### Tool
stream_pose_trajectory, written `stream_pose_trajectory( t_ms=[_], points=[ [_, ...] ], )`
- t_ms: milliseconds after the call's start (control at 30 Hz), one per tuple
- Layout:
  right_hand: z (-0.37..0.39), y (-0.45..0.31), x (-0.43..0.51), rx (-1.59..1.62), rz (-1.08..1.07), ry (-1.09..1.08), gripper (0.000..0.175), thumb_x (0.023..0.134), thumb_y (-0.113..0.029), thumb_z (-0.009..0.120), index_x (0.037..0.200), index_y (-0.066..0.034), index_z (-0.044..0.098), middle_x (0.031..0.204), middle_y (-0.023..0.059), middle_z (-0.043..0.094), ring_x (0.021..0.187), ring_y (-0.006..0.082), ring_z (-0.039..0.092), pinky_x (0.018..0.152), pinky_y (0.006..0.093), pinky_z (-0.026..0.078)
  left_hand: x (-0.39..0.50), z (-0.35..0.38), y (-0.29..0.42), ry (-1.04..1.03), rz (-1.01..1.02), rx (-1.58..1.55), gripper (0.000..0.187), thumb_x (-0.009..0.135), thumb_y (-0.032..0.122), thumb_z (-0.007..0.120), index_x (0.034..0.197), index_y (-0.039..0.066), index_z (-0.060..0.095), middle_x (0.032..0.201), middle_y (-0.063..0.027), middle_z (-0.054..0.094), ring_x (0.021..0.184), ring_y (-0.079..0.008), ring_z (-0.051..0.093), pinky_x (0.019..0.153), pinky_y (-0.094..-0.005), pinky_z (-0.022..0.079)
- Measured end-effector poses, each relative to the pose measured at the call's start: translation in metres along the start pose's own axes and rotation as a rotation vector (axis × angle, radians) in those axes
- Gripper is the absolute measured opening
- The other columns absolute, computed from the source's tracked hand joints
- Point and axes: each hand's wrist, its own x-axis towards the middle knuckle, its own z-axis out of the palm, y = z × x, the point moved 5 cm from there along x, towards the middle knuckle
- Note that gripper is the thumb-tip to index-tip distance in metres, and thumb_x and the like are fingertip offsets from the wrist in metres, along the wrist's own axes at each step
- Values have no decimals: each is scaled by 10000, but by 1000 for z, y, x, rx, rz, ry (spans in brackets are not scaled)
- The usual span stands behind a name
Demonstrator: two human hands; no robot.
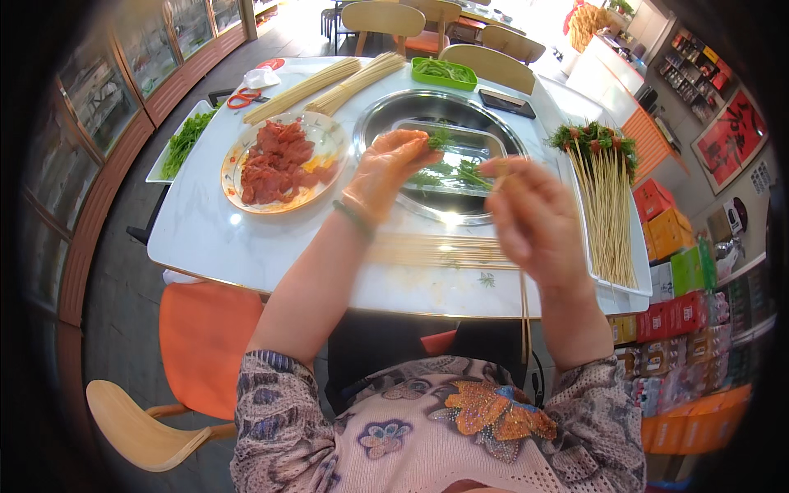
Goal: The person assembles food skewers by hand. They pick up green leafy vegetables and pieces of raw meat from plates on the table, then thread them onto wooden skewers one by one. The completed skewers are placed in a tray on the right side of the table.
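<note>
My left hand point(388, 169), in a thin clear glove, pinches a feathery green herb sprig point(441, 138) above a round metal basin point(377, 111) set in the table. Across from it my right hand point(536, 215) is blurred, its fingertips together near a herb stem. Two thin wooden skewers point(524, 320) run down from beneath that hand past the table edge, apparently held in it. Below my hands, a clear plastic tray point(493, 145) in the basin holds more herbs point(465, 172). Loose skewers point(437, 249) lie crosswise on the table before me.
Left stands a plate point(231, 175) of sliced raw meat point(274, 163). Beyond are skewer bundles point(354, 83), orange-handled scissors point(243, 97), a green tray point(445, 82) of sliced green vegetable and a phone point(506, 103). Right, a white tray point(641, 280) holds herb-tipped skewers point(601, 203). An orange chair point(206, 345) stands left.
</note>
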Motion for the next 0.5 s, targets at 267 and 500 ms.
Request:
stream_pose_trajectory(
  t_ms=[267, 500],
  points=[
    [-36, 93, 23, -181, 201, 83, 221, 1045, -121, 512, 1159, 32, 623, 728, 39, 590, 492, 70, 492, 425, 214, 374, -1, 5, 0, -41, -3, -54, 153, 985, 89, 648, 1111, 15, 693, 1117, -129, 710, 1058, -269, 702, 946, -351, 581],
    [-36, 104, 34, -251, 200, 100, 206, 1058, -119, 497, 1145, 15, 627, 726, 33, 584, 506, 62, 491, 435, 198, 375, -2, 2, -1, -30, -7, -31, 161, 980, 96, 658, 1116, 18, 691, 1114, -123, 707, 1079, -275, 697, 943, -355, 582]
  ],
)
